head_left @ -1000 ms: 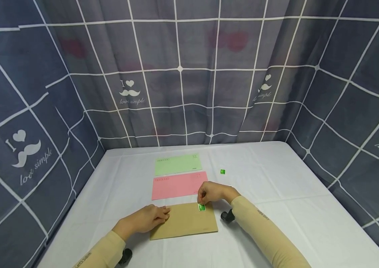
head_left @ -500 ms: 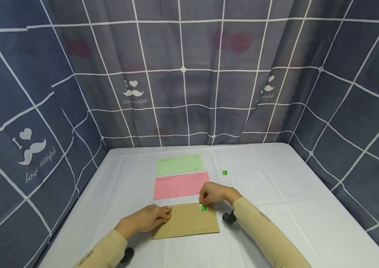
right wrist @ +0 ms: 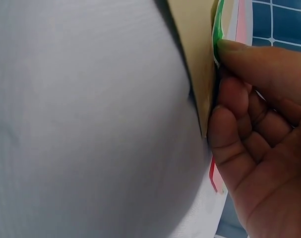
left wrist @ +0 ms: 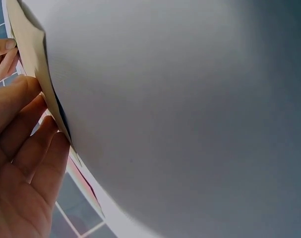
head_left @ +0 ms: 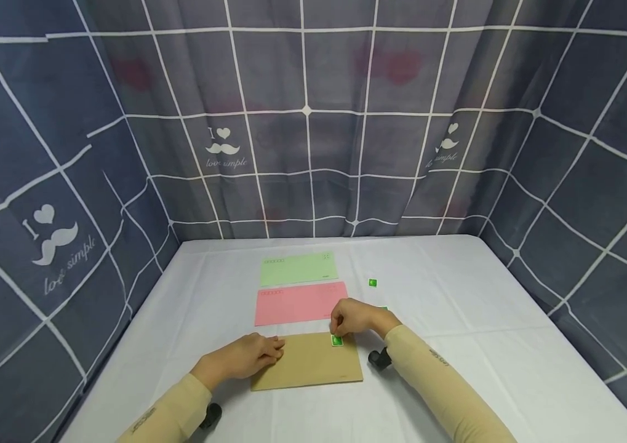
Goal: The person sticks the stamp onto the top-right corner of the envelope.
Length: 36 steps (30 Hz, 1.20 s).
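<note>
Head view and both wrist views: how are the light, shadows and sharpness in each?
Head view: soft shadow below the right sleeve, brown envelope with print too small to read; left wrist view: table bright at the top, darkening towards the right edge; right wrist view: broad, soft-edged shadow across the table.

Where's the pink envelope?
In the head view, the pink envelope lies between the green envelope and the brown envelope, mostly left of the right hand.

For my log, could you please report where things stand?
Left hand on brown envelope. Right hand pinching green stamp near envelope's far right corner. No obstruction visible.
</note>
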Each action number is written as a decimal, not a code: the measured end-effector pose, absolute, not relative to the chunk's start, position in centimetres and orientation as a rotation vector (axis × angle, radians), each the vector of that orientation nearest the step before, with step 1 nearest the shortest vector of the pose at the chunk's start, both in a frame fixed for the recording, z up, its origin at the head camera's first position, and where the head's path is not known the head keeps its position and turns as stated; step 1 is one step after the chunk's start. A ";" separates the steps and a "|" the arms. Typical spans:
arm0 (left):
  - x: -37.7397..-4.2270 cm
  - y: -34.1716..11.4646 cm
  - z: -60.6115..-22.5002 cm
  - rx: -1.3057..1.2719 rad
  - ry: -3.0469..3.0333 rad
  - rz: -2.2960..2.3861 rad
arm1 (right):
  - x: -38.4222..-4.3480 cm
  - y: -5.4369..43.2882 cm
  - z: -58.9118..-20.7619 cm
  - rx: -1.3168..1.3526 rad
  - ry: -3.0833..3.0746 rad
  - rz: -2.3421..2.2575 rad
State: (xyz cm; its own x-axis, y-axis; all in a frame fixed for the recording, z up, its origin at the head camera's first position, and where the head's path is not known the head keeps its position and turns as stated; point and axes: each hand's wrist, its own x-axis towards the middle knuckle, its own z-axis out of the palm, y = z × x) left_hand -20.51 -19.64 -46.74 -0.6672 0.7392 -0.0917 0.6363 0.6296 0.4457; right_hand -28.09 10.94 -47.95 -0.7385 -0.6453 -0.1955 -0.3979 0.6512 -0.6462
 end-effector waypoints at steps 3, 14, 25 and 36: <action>-20.6 -19.6 -46.5 1.145 2.598 0.544 | -28.1 11.1 -47.9 -0.806 2.465 -0.820; -20.7 -19.4 -46.4 1.123 2.614 0.527 | -27.8 11.1 -47.9 -0.817 2.468 -0.847; -20.4 -19.7 -46.5 1.119 2.623 0.521 | -27.9 11.1 -48.1 -0.829 2.454 -0.858; -20.4 -19.8 -46.5 1.109 2.627 0.509 | -27.9 11.3 -48.1 -0.795 2.437 -0.932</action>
State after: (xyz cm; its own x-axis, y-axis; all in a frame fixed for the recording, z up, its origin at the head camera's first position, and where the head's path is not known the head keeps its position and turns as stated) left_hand -20.43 -19.84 -46.51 -0.6814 0.7267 -0.0876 0.6413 0.6504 0.4070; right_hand -27.89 11.30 -48.11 -0.7528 -0.6362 -0.1686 -0.3614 0.6136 -0.7021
